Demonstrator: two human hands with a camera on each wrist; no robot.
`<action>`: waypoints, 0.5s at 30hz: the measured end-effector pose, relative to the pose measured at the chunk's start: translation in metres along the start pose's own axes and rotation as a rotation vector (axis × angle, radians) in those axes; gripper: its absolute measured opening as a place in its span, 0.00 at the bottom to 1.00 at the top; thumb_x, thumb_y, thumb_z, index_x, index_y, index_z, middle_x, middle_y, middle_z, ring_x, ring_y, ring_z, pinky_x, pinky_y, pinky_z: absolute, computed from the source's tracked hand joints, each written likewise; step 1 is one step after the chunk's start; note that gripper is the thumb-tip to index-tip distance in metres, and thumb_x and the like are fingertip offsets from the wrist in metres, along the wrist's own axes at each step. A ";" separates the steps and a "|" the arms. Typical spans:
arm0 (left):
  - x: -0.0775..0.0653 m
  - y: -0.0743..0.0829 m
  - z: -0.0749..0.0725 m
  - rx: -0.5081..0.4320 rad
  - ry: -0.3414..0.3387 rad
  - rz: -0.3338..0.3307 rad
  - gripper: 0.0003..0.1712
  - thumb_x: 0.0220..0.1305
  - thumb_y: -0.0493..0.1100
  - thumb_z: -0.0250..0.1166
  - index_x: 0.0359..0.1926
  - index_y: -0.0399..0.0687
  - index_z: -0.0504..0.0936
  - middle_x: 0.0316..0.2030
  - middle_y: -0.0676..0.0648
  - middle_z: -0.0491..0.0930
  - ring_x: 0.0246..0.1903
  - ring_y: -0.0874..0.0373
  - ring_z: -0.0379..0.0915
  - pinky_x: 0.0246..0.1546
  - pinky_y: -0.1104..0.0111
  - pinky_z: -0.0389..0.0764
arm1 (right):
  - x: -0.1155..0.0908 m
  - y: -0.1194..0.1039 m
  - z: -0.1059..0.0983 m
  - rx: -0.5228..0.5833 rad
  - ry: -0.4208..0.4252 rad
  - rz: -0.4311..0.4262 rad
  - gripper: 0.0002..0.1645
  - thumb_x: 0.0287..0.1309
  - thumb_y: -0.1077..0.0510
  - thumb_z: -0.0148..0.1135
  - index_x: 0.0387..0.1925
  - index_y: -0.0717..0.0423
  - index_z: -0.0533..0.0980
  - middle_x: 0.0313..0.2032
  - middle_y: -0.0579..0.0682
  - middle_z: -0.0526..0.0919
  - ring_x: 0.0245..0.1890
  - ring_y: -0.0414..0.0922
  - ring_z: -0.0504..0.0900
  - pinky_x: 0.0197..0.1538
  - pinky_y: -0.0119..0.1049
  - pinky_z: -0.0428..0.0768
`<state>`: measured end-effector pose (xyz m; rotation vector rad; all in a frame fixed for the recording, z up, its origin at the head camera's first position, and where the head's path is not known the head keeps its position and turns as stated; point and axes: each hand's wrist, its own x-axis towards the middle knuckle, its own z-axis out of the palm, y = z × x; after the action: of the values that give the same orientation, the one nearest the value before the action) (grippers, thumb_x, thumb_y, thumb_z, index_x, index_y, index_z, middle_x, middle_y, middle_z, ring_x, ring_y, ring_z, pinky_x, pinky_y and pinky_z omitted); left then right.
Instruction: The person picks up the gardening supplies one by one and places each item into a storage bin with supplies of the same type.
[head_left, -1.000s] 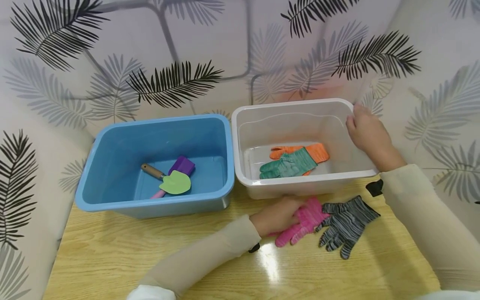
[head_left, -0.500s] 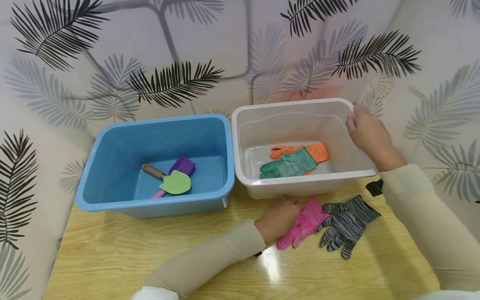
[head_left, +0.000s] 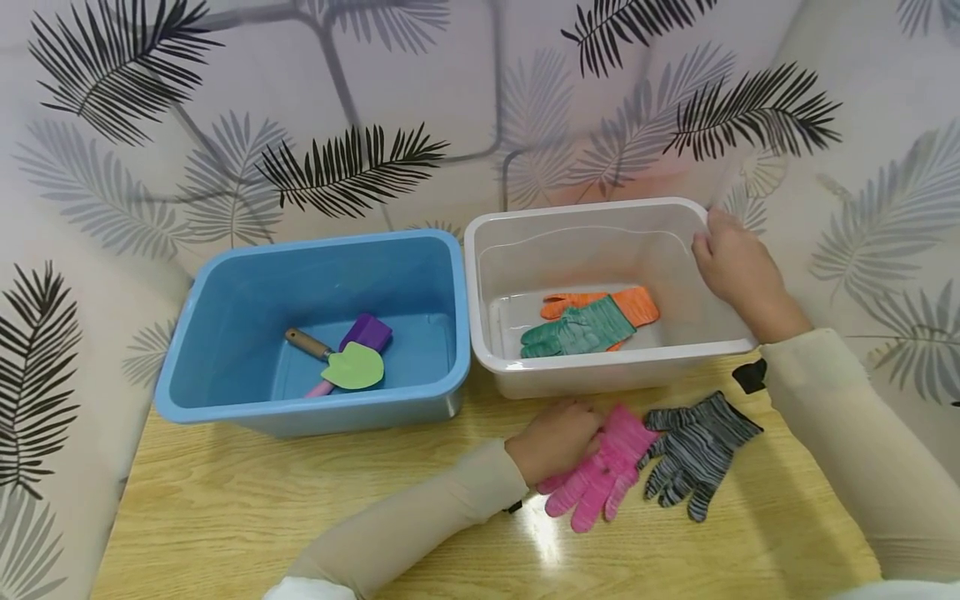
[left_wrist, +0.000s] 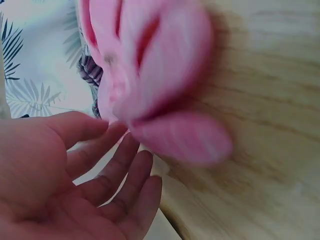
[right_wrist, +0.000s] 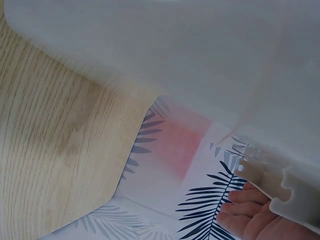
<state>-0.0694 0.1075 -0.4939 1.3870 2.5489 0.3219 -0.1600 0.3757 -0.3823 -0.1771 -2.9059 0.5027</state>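
Note:
My left hand (head_left: 557, 440) pinches the edge of a pink knit glove (head_left: 603, 467) between thumb and fingertips, in front of the white tub. In the left wrist view the pink glove (left_wrist: 165, 60) looks blurred, and its fingers spread over the wood. Beside it lies a grey-and-black striped glove (head_left: 697, 454), overlapped by the pink one. My right hand (head_left: 738, 267) grips the right rim of the white tub (head_left: 611, 364); the right wrist view shows its fingers (right_wrist: 245, 210) curled under the rim. Inside that tub a green glove (head_left: 577, 329) lies across an orange glove (head_left: 637, 306).
Left of the white tub stands a blue tub (head_left: 307, 408). It contains a small green-bladed trowel (head_left: 354, 367), a purple tool (head_left: 366, 332) and a pink handle (head_left: 321, 388). Both tubs stand on a wooden table (head_left: 225, 508), against a leaf-patterned cloth (head_left: 420, 100).
The pink glove has shifted toward the table's near edge and its fingers are more spread out. My left hand has drawn back slightly left. My right hand keeps its place on the rim.

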 end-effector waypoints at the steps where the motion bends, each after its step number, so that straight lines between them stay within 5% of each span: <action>1: 0.000 0.000 -0.001 -0.023 -0.009 -0.003 0.11 0.65 0.48 0.59 0.45 0.51 0.81 0.39 0.54 0.78 0.42 0.61 0.73 0.48 0.72 0.71 | 0.000 0.000 0.000 0.001 0.000 -0.001 0.17 0.67 0.56 0.38 0.42 0.70 0.62 0.39 0.67 0.66 0.34 0.64 0.67 0.37 0.60 0.65; 15: -0.002 0.002 0.004 -0.178 0.029 -0.061 0.08 0.63 0.42 0.61 0.43 0.50 0.78 0.38 0.54 0.77 0.42 0.62 0.74 0.45 0.76 0.72 | 0.002 0.001 0.000 0.007 -0.013 -0.010 0.24 0.67 0.57 0.38 0.52 0.75 0.61 0.46 0.73 0.68 0.44 0.71 0.68 0.46 0.64 0.64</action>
<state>-0.0651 0.1069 -0.4966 1.2470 2.5093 0.5468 -0.1614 0.3773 -0.3824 -0.1592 -2.9158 0.5143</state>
